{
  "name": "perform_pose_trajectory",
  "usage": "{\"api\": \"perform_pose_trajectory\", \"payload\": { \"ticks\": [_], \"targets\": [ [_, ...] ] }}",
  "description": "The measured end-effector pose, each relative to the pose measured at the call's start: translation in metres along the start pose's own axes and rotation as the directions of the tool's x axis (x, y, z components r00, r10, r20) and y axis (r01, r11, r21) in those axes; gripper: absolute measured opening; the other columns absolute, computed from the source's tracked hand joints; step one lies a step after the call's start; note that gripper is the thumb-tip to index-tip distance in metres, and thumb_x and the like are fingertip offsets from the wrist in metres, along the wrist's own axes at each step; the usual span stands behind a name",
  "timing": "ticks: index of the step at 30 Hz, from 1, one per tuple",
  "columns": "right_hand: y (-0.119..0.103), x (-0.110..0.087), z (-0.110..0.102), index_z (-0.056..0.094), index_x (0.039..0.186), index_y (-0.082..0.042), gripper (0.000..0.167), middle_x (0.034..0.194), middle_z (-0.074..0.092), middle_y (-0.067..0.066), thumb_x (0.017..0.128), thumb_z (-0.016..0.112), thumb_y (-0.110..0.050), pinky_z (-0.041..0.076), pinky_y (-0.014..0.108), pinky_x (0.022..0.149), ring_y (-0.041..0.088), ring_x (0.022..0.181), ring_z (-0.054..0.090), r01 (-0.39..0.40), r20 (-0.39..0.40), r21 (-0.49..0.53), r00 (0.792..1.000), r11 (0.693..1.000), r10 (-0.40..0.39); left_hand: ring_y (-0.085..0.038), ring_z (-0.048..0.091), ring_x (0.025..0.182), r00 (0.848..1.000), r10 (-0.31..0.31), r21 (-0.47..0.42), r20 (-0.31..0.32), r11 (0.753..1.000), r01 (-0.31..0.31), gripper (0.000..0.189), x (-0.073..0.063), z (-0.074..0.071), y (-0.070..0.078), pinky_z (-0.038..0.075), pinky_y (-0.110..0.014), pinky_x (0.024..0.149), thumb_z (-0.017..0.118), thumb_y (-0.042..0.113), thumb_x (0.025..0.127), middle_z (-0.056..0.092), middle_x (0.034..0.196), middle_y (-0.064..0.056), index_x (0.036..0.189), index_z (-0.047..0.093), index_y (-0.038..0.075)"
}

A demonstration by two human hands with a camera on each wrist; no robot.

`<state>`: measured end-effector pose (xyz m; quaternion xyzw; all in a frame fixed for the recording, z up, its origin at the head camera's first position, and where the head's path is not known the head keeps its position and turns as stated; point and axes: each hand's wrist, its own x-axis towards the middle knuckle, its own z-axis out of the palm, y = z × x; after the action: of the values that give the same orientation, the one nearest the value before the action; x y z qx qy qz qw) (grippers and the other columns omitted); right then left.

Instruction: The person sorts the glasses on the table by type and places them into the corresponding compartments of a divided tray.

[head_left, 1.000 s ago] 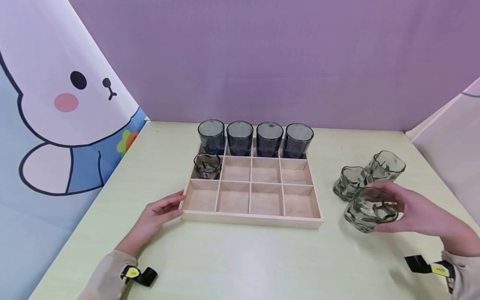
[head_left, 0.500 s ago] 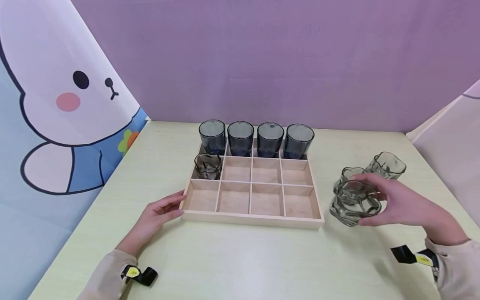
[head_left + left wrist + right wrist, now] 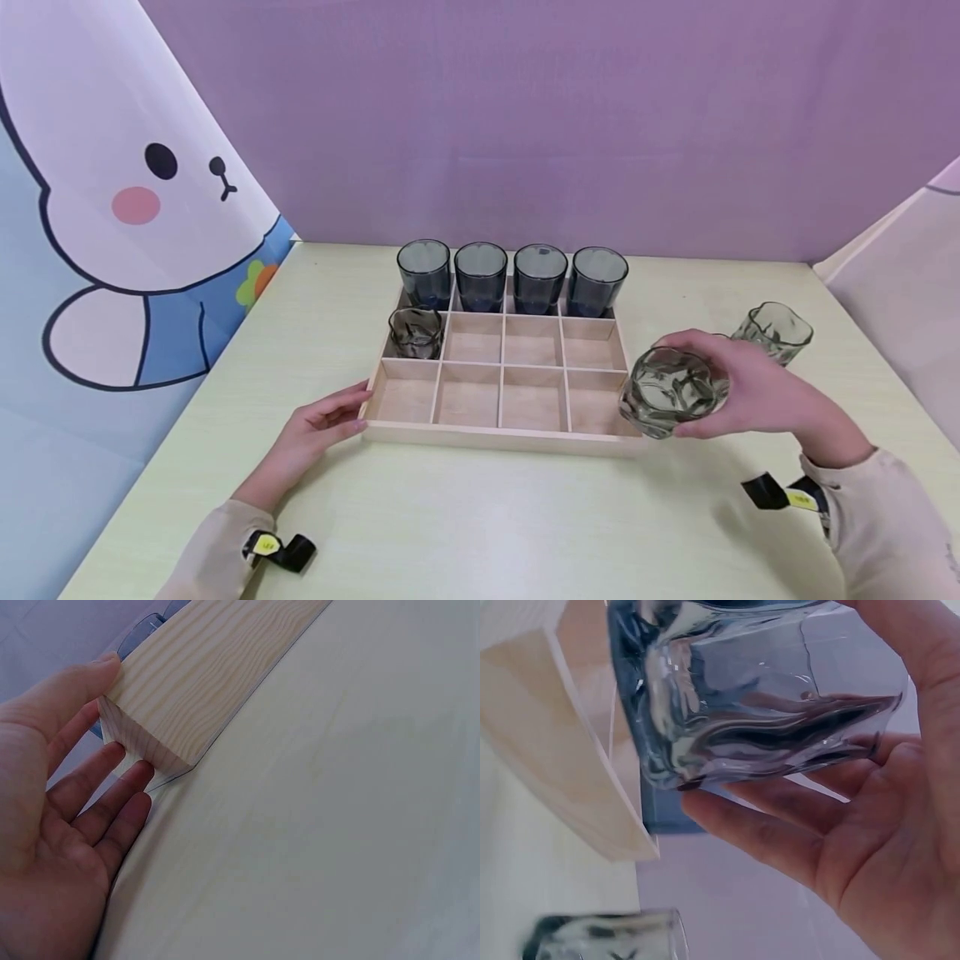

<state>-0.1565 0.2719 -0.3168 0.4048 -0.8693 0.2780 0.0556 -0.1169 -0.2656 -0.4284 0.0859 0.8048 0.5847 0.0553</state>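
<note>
In the head view my right hand (image 3: 750,387) holds a wavy, smoke-tinted glass tumbler (image 3: 667,392) by its sides, fingers and thumb around it. The tumbler (image 3: 757,697) hangs in the air by the tray's right front corner, overlapping that compartment in view. My left hand (image 3: 315,429) rests at the left front corner of the wooden compartment tray (image 3: 495,437). Its fingertips (image 3: 139,772) touch the tray's end, fairly straight. Taller blue-grey glasses (image 3: 480,279) fill the back row. One wavy dark tumbler (image 3: 415,333) sits in the leftmost middle-row compartment.
Another wavy tumbler (image 3: 776,329) stands on the table's right side; one more beside it is mostly hidden behind my right hand. The pale table (image 3: 487,525) reaches a purple backdrop (image 3: 525,125) at the back. A cartoon cloth (image 3: 97,275) hangs on the left.
My right hand has carried the wavy tumbler leftward, from beside the other loose tumblers to the tray's right front corner. My left hand has stayed at the tray.
</note>
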Motion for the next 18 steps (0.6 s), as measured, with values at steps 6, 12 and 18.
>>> {"api": "perform_pose_trajectory", "payload": {
  "ticks": [6, 12, 18],
  "targets": [
    [-0.005, 0.013, 0.015, 0.054, 0.132, -0.01, 0.087, 0.113, 0.067, -0.003, 0.058, 0.099, -0.024, 0.056, 0.028, 0.077, 0.012, 0.094, 0.065, -0.018, 0.017, 0.061, 1.0, 0.998, 0.017, 0.007, 0.051, 0.118, 1.0, -0.003, -0.011, 0.008, 1.0, 0.003, 0.044, 0.001, -0.001, 0.001, 0.046, -0.016, 0.094, 0.069, 0.009, 0.094, 0.042, 0.15, -0.02, 0.135, 0.058, -0.005],
    [-0.015, 0.025, 0.03, 0.055, 0.127, -0.007, 0.083, 0.106, 0.071, -0.001, 0.059, 0.097, -0.029, 0.057, 0.031, 0.07, 0.012, 0.086, 0.068, -0.058, -0.017, 0.035, 0.998, 0.998, 0.058, 0.007, 0.051, 0.118, 1.0, -0.005, -0.007, 0.006, 1.0, 0.005, 0.045, 0.001, -0.001, 0.001, 0.046, -0.016, 0.094, 0.069, 0.008, 0.094, 0.043, 0.15, -0.02, 0.135, 0.058, -0.004],
    [-0.025, 0.036, 0.044, 0.055, 0.128, -0.005, 0.081, 0.105, 0.071, 0.002, 0.062, 0.095, -0.029, 0.057, 0.04, 0.075, 0.019, 0.09, 0.068, -0.19, -0.035, 0.069, 0.981, 0.979, 0.193, 0.007, 0.052, 0.117, 1.0, 0.008, -0.009, 0.006, 1.0, -0.008, 0.044, 0.002, -0.001, 0.0, 0.047, -0.016, 0.093, 0.069, 0.007, 0.094, 0.042, 0.15, -0.022, 0.134, 0.058, -0.005]
  ]
}}
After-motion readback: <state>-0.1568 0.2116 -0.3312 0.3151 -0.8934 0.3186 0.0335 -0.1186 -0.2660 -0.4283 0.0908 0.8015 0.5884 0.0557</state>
